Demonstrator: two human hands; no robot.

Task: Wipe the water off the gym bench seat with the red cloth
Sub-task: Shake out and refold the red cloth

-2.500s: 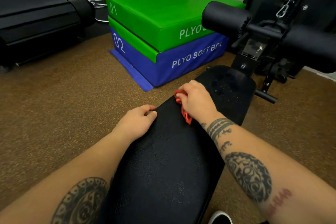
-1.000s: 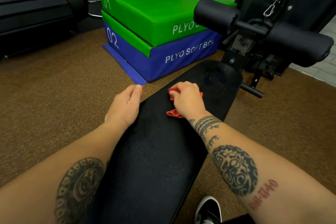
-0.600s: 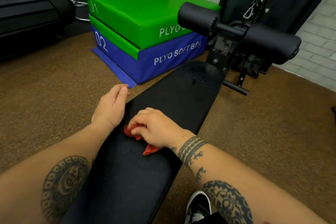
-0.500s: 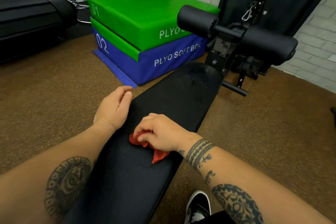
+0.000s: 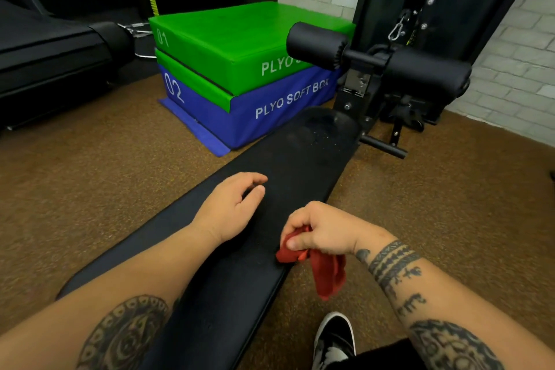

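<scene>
Cloth (image 5: 329, 275) (red) sits lower centre-right of frame, bunched in R hand (image 5: 322, 231) w/ fingers & thumb clamped on it. Its tail hangs past the right edge of the bench seat (image 5: 216, 285). L hand (image 5: 231, 210) lies mid-frame over the seat, fingers loosely curled, holding nothing. Droplets (image 5: 318, 137) speckle the seat's far end, near green/blue plyo boxes (image 5: 240, 69).

The left hand (image 5: 231, 207) and right hand (image 5: 324, 228) are bare, as are both forearms. The left forearm (image 5: 168, 273) carries a large round tattoo (image 5: 126, 333) of concentric patterned rings in dark ink. Stacked black bands (image 5: 390, 255) circle the right wrist, small dark figures (image 5: 405, 288) above them, then a round ornamental tattoo (image 5: 450, 345). A black-and-white shoe (image 5: 335, 336) and a black trouser leg (image 5: 375, 357) show below.
</scene>
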